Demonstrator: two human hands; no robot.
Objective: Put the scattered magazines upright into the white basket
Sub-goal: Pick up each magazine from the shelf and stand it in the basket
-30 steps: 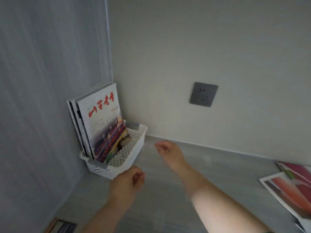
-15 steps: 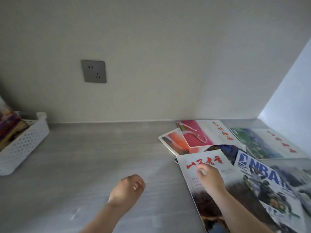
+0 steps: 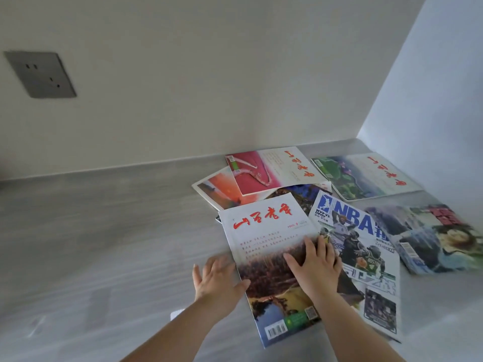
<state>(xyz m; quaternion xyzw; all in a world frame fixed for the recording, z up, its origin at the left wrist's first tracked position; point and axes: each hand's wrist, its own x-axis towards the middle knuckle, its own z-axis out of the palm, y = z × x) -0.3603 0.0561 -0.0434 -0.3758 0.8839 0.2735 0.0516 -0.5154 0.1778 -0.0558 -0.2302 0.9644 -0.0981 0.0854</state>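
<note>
Several magazines lie scattered flat on the grey counter. Nearest is a white magazine with red characters and an autumn landscape. My right hand rests flat on its cover, fingers straight. My left hand lies open beside its left edge, thumb touching that edge. To the right lies an NBA magazine, partly under the white one. The white basket is out of view.
Further magazines: a pink-covered one over an orange one, a green landscape one by the right wall, a blurred one at far right. A grey wall socket is upper left.
The view swung right from the basket to the magazine pile. My right hand slid down the white magazine's cover and flattened. My left hand uncurled and came up to its left edge.
</note>
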